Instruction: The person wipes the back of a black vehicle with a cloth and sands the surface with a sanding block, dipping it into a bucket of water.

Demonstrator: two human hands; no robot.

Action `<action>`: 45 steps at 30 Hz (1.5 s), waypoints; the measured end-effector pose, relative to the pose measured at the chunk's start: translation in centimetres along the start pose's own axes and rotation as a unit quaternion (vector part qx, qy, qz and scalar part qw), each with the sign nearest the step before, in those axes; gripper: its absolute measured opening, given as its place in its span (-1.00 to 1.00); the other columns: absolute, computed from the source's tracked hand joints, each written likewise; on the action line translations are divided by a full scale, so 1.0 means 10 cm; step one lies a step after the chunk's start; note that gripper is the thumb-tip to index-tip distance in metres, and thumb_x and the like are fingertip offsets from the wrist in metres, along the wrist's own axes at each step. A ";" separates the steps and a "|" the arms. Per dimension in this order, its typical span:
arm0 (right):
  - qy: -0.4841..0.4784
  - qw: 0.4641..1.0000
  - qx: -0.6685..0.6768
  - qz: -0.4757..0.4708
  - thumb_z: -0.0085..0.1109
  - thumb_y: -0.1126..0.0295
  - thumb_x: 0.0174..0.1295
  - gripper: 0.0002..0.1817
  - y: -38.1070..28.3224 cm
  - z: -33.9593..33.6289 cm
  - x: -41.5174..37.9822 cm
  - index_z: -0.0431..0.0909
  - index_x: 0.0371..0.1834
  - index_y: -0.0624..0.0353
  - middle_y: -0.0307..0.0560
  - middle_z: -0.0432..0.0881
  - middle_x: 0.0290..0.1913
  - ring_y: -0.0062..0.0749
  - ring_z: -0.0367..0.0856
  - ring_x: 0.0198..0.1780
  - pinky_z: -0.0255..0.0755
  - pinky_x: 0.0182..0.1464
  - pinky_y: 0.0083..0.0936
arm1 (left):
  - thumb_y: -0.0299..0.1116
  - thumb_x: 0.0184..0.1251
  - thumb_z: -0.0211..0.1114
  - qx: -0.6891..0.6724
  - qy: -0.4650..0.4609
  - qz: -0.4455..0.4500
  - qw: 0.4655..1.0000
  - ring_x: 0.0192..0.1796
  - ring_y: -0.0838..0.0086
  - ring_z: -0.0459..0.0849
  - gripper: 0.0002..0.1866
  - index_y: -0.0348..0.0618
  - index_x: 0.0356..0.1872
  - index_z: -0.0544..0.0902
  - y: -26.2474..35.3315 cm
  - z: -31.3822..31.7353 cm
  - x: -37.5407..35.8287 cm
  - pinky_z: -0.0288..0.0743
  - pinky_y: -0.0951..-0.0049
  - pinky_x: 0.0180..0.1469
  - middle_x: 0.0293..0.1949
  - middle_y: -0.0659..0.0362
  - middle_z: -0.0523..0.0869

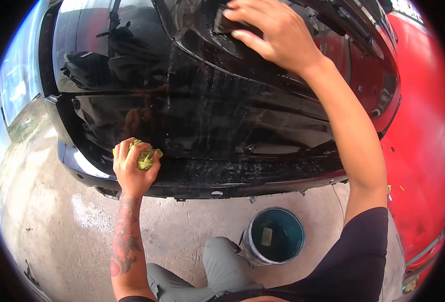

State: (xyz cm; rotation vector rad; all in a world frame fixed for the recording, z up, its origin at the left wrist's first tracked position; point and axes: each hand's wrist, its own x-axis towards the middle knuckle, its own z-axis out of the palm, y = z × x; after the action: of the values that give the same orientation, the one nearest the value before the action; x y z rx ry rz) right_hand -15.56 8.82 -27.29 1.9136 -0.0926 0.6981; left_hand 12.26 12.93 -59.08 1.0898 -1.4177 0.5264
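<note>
Bodywork: gleaming black across the upper middle of the view, mirroring dark shapes at upper left and red at upper right. Showing pale streaks, smears and scattered specks down its middle, and bearing a long curving line from the top toward the right. Bunching into loose wrinkles low on the left of this surface, a yellow-green cloth. Showing only in part high up near the top of the view, a dark block; cannot tell its full shape behind the hand.

Ending below in a long bowed lower edge, pierced near the middle by a small oval opening. Giving room beneath that edge over pale concrete floor, widest toward the left. Narrowing that room on the right with a teal-lined bucket, holding a pale block inside, and at the bottom with legs in grey trousers. Crowding close along the right side, a red panel; cannot tell whether touching the black surface.

Clutching the cloth in the left hand, near the lower edge, curling the fingers over it and leaving folds in sight beside the thumb. Gripping the dark block in the right hand, arm stretched far forward, bending the fingers over its upper side and keeping the thumb spread apart, near its lower corner.
</note>
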 end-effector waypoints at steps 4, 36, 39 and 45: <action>-0.017 0.999 0.047 0.017 0.43 0.35 0.20 -0.67 -0.06 -0.07 0.13 0.68 0.02 0.17 -0.08 0.69 0.11 -0.10 0.65 0.03 0.55 0.13 -0.22 | -0.41 0.00 0.54 0.000 0.002 0.006 1.000 0.01 0.07 0.65 -0.71 -0.15 -0.20 0.72 -0.01 0.00 -0.01 0.53 0.13 0.08 -0.07 0.03 0.69; -0.031 0.995 -0.017 0.098 0.43 0.33 0.28 -0.62 -0.16 -0.07 -0.16 0.71 0.17 0.07 -0.11 0.73 0.21 -0.15 0.65 0.20 0.52 0.23 -0.23 | -0.42 0.00 0.52 0.000 -0.001 -0.004 1.000 0.02 0.06 0.65 -0.72 -0.16 -0.21 0.72 0.00 0.00 -0.01 0.55 0.13 0.08 -0.06 0.02 0.69; 0.028 0.994 -0.016 0.104 0.41 0.37 0.21 -0.65 -0.02 -0.04 0.08 0.66 0.07 0.16 -0.03 0.70 0.14 -0.07 0.65 0.07 0.54 0.11 -0.20 | -0.42 0.00 0.53 0.003 -0.003 -0.004 1.000 0.02 0.06 0.65 -0.72 -0.16 -0.21 0.72 0.00 0.00 -0.01 0.55 0.13 0.08 -0.07 0.01 0.69; 0.012 0.992 -0.013 0.126 0.39 0.37 0.22 -0.64 0.09 -0.03 0.09 0.67 0.08 0.19 -0.03 0.70 0.16 -0.04 0.63 0.10 0.51 0.14 -0.17 | -0.40 -0.03 0.55 -0.002 -0.005 0.001 1.000 0.00 0.05 0.65 -0.71 -0.11 -0.22 0.73 0.00 0.00 -0.01 0.56 0.11 0.04 -0.06 0.02 0.69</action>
State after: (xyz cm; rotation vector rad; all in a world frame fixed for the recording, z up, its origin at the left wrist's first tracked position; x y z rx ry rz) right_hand -15.30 8.93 -26.02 1.8866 -0.3325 0.8834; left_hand 12.25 12.94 -59.17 1.0889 -1.4283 0.5188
